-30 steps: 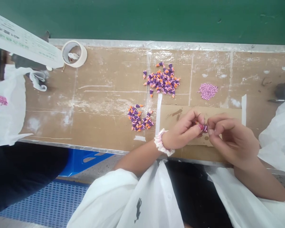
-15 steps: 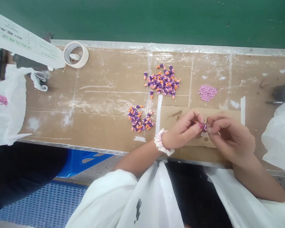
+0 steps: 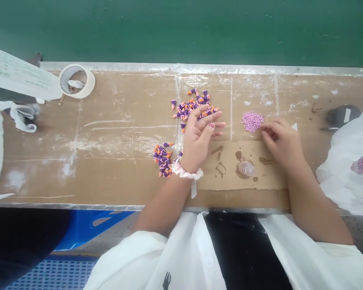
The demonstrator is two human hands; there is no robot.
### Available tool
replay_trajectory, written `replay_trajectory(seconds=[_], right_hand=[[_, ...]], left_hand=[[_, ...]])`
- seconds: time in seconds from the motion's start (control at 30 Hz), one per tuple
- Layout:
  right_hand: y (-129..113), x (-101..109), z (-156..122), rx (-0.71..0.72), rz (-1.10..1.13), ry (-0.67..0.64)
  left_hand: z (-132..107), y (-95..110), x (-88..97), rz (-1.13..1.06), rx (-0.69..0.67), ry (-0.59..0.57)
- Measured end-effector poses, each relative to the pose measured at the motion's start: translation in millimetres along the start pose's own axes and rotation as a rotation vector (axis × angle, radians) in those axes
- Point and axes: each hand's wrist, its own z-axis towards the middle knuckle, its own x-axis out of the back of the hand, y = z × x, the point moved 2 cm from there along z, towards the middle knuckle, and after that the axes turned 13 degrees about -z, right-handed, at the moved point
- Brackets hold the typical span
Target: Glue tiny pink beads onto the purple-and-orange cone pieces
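A masking tape roll (image 3: 77,81) sits upper left on the scuffed cardboard-covered table (image 3: 115,181), below a green wall (image 3: 181,32). The left hand (image 3: 198,137) lies with fingers (image 3: 207,119) spread over purple-and-orange cones (image 3: 187,110); the right hand (image 3: 282,145), fingers loosely curled, rests just beside pink beads (image 3: 252,121).

masking tape roll (image 3: 90,86) lying flat | printed paper sheet (image 3: 21,72) just beside it | white plastic bag (image 3: 345,161) far right | blue plastic piece (image 3: 90,227) below bench

hidden: purple pieces (image 3: 184,110) under left hand (image 3: 198,139) | cut off: paper sheet (image 3: 18,72) | too small: pink grains (image 3: 252,122) (shapes unclear)
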Motion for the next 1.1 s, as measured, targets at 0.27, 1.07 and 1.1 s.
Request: replay_trajectory(seconds=[0.27, 1.07, 1.1], right_hand=[[-1.4, -2.4, 0.4, 0.058, -0.013, 0.050], [-55.3, 30.5, -21.6, 0.175, 0.838, -0.076], [-57.7, 30.0, -23.3, 0.180, 0.841, -0.090]], left_hand=[[-15.7, 6.4, -5.6, -0.029, 0.066, 0.046], [-42.5, 2.4, -36.7, -0.117, 0.456, -0.327], [-43.5, 1.6, -38.4, -0.161, 0.483, -0.329]])
